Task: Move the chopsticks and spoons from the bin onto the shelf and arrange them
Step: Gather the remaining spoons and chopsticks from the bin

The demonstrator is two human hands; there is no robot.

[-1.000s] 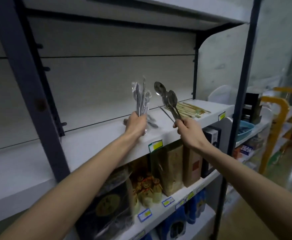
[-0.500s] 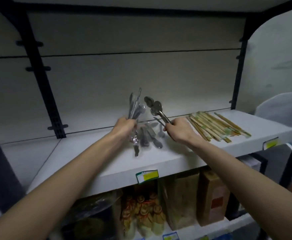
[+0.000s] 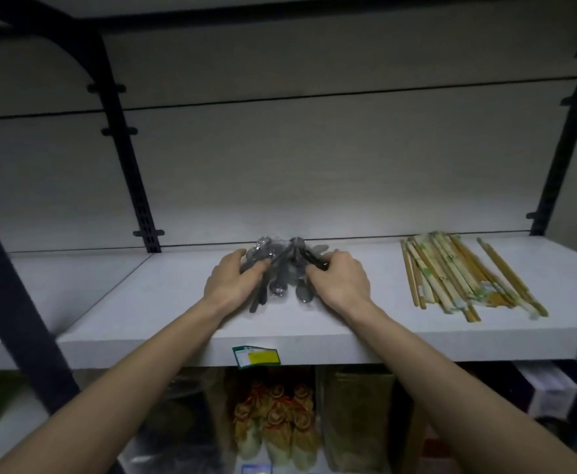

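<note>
At the centre of the frame the pile of grey metal spoons in clear plastic wrap (image 3: 282, 275) lay on the white shelf board (image 3: 164, 302), with the left hand (image 3: 234, 280) curled over its left side and the right hand (image 3: 340, 280) curled over its right side, fingers of both gripping the spoons. To the right of the frame, well apart from the hands, the bundle of tan paper-sleeved chopsticks (image 3: 465, 275) lay flat on the same shelf. A green-edged price label with a yellow patch (image 3: 256, 355) hung on the shelf's front edge at lower centre, its writing too blurred to read.
</note>
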